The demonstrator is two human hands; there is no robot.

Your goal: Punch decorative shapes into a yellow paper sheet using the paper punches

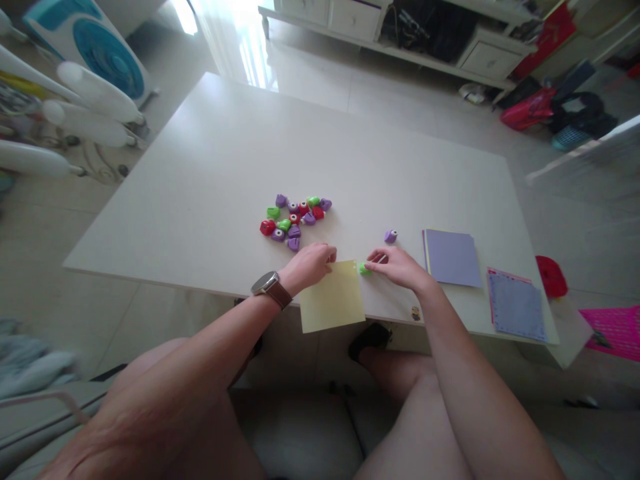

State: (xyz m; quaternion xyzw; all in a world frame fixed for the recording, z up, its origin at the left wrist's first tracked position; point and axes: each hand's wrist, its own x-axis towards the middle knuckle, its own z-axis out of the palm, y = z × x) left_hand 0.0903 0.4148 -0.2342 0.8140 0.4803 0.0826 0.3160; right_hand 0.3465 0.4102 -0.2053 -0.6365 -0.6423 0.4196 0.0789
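A sheet of yellow paper [333, 300] lies at the table's near edge and hangs partly over it. My left hand [316, 261], a watch on its wrist, is closed at the sheet's upper left edge, the fingertips pinching it. A small green paper punch [365, 269] is beside the sheet's upper right corner, where tiny marks show. My right hand [393, 264] has thumb and fingers on this punch. Just beyond that hand stands a purple paper punch [391, 236]. Several red, green and purple punches [294, 219] lie in a cluster beyond my left hand.
On the right of the white table [350, 160] are a stack of purple paper [454, 259] and a blue-grey stack with a patterned edge [519, 305]. A small cartoon sticker [415, 313] is on the near edge. A white cabinet [355, 20] stands across the floor.
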